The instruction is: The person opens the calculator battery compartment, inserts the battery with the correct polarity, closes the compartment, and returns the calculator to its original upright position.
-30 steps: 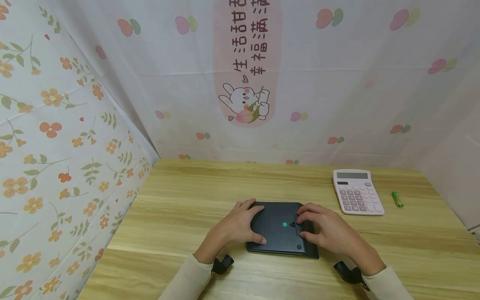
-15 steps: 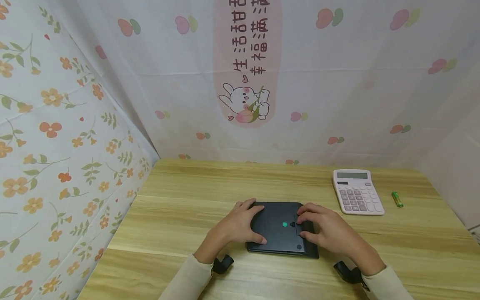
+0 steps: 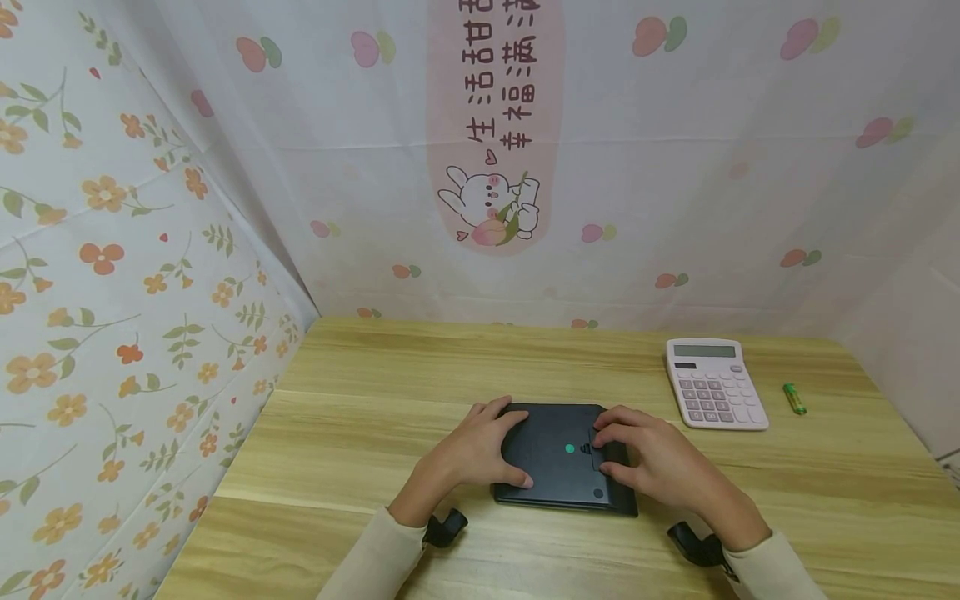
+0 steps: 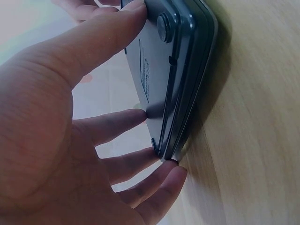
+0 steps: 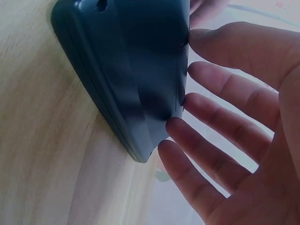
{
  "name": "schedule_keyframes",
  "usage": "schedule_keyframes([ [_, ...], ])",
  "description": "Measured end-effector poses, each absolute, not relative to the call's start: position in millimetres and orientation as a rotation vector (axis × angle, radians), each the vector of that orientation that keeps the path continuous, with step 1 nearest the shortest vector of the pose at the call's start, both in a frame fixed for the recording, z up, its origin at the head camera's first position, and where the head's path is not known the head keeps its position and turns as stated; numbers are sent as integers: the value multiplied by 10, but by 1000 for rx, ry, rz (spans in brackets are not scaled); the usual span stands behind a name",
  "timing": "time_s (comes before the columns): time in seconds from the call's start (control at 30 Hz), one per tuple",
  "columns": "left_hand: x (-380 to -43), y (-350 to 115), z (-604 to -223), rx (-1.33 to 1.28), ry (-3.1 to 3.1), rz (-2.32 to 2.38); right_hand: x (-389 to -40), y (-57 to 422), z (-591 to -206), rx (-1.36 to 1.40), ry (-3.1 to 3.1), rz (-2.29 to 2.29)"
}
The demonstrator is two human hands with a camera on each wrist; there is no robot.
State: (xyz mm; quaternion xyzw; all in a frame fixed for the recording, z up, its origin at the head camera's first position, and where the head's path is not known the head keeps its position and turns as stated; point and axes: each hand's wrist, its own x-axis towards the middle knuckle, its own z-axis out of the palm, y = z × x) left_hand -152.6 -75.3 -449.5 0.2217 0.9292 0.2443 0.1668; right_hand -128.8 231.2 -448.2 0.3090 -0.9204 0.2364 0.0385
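Note:
A black calculator (image 3: 551, 467) lies face down on the wooden table, its back showing a green dot, a round rubber foot and a battery cover (image 3: 597, 454). My left hand (image 3: 480, 446) holds its left end: the thumb lies on the back by the near edge, and some of the fingers reach over the far edge. On the right, the fingertips and thumb of my right hand (image 3: 652, 458) rest on the back at the battery cover. The right wrist view shows those fingers (image 5: 225, 124) long and spread, touching the casing.
Behind and to the right, a pale pink calculator (image 3: 716, 385) lies face up. A small green battery (image 3: 795, 399) sits beside it on the table (image 3: 375, 367). A printed cloth (image 3: 360, 167) hangs along the table's back edge, and a floral cloth (image 3: 135, 333) covers the left side.

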Motion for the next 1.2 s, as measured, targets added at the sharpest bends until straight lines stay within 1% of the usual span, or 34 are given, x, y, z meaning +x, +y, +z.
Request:
schedule_keyframes([
  [1.2,-1526,-750,-4497,630,2646,687,-1300,2331,-4463,972,-2820,738],
])
